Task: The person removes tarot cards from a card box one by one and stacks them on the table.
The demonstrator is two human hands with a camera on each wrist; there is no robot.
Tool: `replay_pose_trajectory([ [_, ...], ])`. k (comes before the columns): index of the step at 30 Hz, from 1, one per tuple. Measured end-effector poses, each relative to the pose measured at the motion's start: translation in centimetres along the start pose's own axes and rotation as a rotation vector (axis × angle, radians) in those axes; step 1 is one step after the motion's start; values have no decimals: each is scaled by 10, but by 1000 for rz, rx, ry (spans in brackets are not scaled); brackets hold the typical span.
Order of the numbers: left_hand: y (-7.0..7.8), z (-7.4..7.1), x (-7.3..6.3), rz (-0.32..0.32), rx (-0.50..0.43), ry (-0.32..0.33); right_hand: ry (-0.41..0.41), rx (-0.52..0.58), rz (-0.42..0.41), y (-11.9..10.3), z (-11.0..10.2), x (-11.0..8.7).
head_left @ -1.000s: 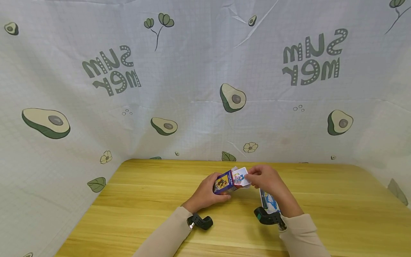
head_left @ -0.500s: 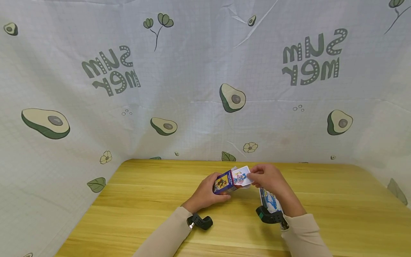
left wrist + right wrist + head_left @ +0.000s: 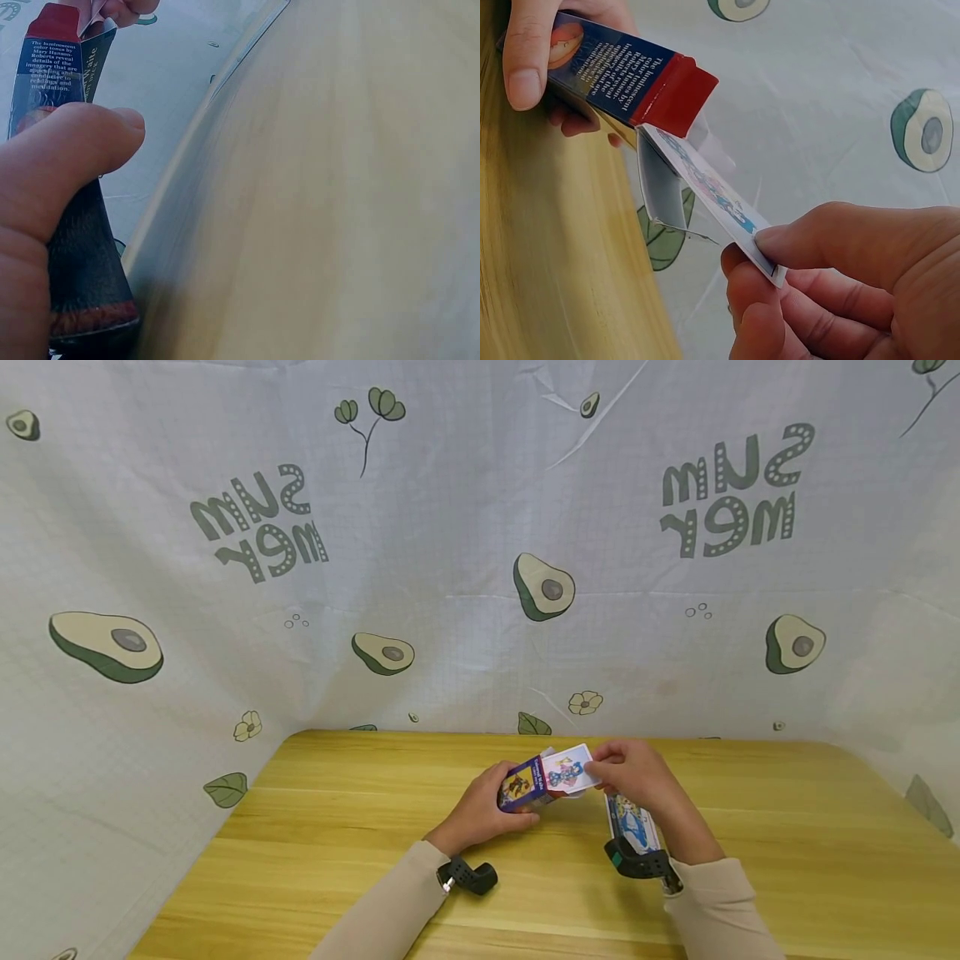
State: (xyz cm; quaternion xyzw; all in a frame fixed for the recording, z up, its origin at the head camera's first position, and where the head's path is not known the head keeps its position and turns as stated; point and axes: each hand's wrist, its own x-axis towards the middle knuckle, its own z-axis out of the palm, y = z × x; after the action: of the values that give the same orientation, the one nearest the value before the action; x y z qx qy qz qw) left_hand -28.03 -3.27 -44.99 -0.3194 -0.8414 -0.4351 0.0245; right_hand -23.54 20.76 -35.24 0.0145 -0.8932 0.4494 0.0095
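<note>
My left hand [image 3: 477, 806] grips a small blue and purple card box [image 3: 522, 786], thumb along one side and fingers round the other. The box tilts up to the right, its red side flap [image 3: 681, 97] and its end flap standing open. Out of that open end reaches a picture card [image 3: 567, 769] with a blue and pink figure. My right hand [image 3: 632, 774] pinches the card's outer end between thumb and fingers, while its inner end sits at the box's mouth. In the right wrist view the card looks slim, seen nearly edge-on.
On the wooden table [image 3: 337, 843], a blue and white picture card or stack [image 3: 632, 824] lies below my right hand, partly covered by the wrist camera [image 3: 637, 858]. A white curtain [image 3: 450, 527] printed with avocados hangs behind and at the sides of the table.
My right hand has moved a little up and to the right, drawing the card farther out of the box. The left hand and box stay in place.
</note>
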Motion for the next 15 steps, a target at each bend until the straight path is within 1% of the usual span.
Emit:
replay_pose_trajectory([
  [9,1,-1,-1,-5,-18,-6,-13,0,-15,1,-4,-1],
  [15,1,-1,0,2,-15,-5,-17,-6,-5,4,-7,-1],
])
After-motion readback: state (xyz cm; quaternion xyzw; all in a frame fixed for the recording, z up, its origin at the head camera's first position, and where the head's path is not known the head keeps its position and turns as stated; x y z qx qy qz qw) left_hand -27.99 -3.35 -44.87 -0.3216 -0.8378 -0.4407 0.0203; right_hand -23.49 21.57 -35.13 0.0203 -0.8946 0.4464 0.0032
